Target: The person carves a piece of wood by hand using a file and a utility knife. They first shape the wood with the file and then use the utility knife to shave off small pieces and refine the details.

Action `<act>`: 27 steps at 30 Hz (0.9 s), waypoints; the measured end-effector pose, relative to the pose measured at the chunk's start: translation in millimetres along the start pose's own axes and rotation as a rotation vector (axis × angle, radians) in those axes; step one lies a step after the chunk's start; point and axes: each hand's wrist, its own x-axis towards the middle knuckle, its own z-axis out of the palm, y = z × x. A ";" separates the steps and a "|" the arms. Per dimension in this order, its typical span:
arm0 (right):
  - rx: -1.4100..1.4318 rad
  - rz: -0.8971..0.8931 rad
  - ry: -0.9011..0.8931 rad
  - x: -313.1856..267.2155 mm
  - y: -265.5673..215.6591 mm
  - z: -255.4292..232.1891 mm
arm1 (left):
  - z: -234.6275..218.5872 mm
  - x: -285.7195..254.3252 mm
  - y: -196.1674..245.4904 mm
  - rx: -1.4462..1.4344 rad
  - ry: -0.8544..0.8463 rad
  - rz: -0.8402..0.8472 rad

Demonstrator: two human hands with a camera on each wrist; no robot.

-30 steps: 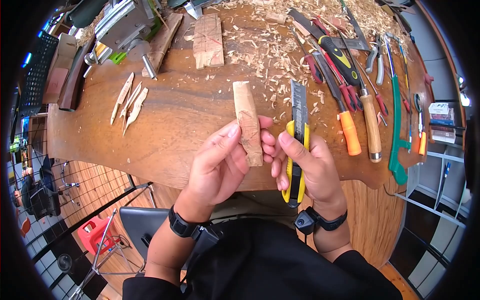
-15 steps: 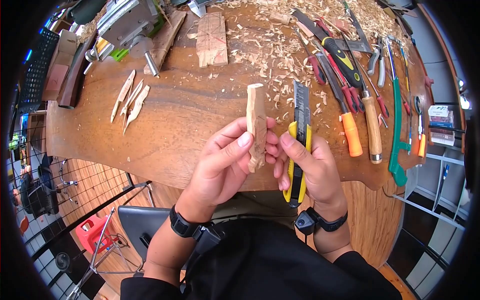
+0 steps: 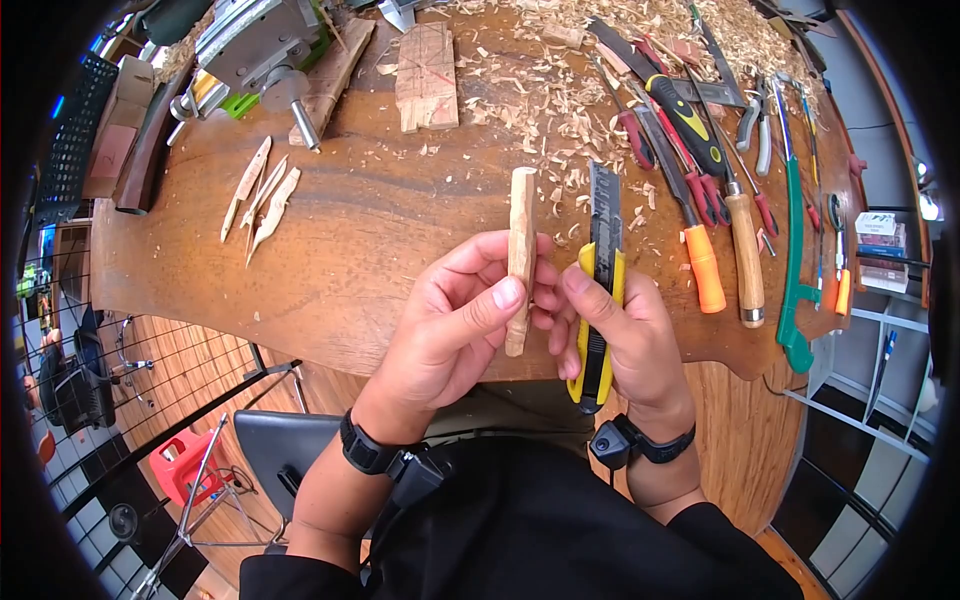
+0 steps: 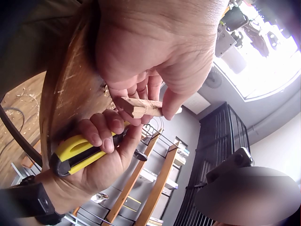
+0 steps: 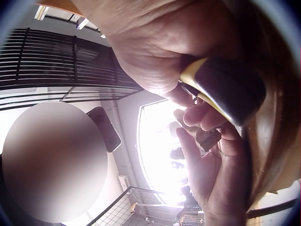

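Note:
My left hand pinches a small carved wood block between thumb and fingers, over the front part of the table. The block stands edge-on to me in the head view, its narrow side showing; in the left wrist view its cut end faces the camera. My right hand grips a yellow and black utility knife, thumb along its side. The knife's wide dark blade is extended and points away from me, just right of the block. The two hands are close together.
Wood shavings litter the wooden table. Thin carved pieces lie at left, below a metal vise. A marked board lies at the back. Files, an orange-handled tool, pliers and a green saw lie right.
My left hand has turned the wood block from its broad marked face to its narrow edge, shifting it slightly right towards the knife. My right hand has barely moved.

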 end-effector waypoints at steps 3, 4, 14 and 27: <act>0.000 -0.001 0.006 -0.2 -0.5 0.6 | -1.2 0.1 -0.5 0.012 -0.006 0.004; 0.000 0.009 0.004 -0.2 -1.3 0.7 | -1.7 0.2 -0.8 0.020 -0.011 0.009; -0.054 0.029 0.063 -0.1 3.3 1.8 | 56.3 -2.8 38.9 -0.644 0.030 0.101; -0.032 -0.009 0.068 -0.8 4.8 2.6 | 51.1 9.5 43.0 -1.006 -0.392 -0.043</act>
